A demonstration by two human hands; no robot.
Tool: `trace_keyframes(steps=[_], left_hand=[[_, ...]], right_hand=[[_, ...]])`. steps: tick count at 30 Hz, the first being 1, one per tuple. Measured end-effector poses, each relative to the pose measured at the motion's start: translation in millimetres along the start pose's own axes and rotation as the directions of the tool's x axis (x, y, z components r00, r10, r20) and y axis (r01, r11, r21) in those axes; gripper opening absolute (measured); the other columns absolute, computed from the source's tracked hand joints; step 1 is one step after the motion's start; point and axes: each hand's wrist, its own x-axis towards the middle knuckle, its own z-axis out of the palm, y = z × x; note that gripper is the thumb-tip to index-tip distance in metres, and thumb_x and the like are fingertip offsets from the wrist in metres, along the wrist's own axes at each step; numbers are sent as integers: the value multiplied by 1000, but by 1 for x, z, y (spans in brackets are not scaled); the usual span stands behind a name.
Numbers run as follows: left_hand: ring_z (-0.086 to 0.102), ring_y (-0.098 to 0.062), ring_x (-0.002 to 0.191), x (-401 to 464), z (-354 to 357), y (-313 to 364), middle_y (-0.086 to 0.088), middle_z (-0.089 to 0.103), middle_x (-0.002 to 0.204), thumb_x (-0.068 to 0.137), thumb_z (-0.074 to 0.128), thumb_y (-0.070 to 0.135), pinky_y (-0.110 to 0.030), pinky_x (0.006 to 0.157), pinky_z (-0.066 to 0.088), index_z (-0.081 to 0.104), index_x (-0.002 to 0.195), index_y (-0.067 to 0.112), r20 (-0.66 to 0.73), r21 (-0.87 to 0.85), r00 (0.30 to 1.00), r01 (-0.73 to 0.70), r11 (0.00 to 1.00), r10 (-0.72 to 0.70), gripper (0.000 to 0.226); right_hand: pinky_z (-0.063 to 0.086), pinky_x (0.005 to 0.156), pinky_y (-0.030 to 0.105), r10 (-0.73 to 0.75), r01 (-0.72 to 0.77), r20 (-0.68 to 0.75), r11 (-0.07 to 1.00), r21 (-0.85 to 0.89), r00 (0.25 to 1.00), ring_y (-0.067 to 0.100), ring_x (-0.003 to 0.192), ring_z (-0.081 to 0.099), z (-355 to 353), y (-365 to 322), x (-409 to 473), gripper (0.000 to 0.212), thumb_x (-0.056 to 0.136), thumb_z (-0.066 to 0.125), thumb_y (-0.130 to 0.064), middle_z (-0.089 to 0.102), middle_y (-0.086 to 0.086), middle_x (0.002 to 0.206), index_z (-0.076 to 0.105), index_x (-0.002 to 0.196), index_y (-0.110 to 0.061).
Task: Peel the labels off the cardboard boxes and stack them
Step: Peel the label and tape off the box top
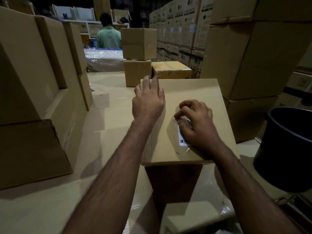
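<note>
A plain cardboard box [199, 92] stands in front of me on a cardboard-covered surface. On its top lies a white barcode label [182, 141] under clear tape, mostly covered by my right hand [196, 125]. That hand has curled fingers, and its fingertips pinch the lifted upper end of the tape and label. My left hand [148, 100] lies flat on the box top near the far left corner, fingers straight, pressing down.
Tall stacks of cardboard boxes rise at the left [30, 81] and right [249, 61]. Smaller boxes [138, 44] are stacked just beyond my box. A dark round bin [287, 149] stands at the right. A person in a green shirt [108, 37] stands far back.
</note>
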Motion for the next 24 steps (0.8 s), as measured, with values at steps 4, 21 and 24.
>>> trace_keyframes(steps=[4,21,24], left_hand=[[38,-33,135,-1,1,1,-6,28,159,104,33,42,-45,91,49,30,152,23,-12,-7,1000,12,1000,-12,52],[38,-34,136,1,3,0,-6,28,159,104,34,42,-45,92,49,31,152,24,-16,-31,1000,17,999,-17,51],[38,-34,136,2,4,-1,-6,28,159,104,34,42,-46,93,51,31,152,23,-17,-35,1000,18,999,-19,51]], right_hand=[[29,105,44,-9,9,-15,999,36,1000,18,125,41,0,2,-2,20,86,54,-29,54,1,128,66,98,-20],[39,95,20,39,-24,-50,962,273,998,9,125,45,-2,9,-15,12,85,55,-17,59,1,124,65,91,-14],[45,96,28,31,-10,-68,957,289,997,11,125,48,-3,8,-16,11,84,54,-14,59,-1,119,65,88,-12]])
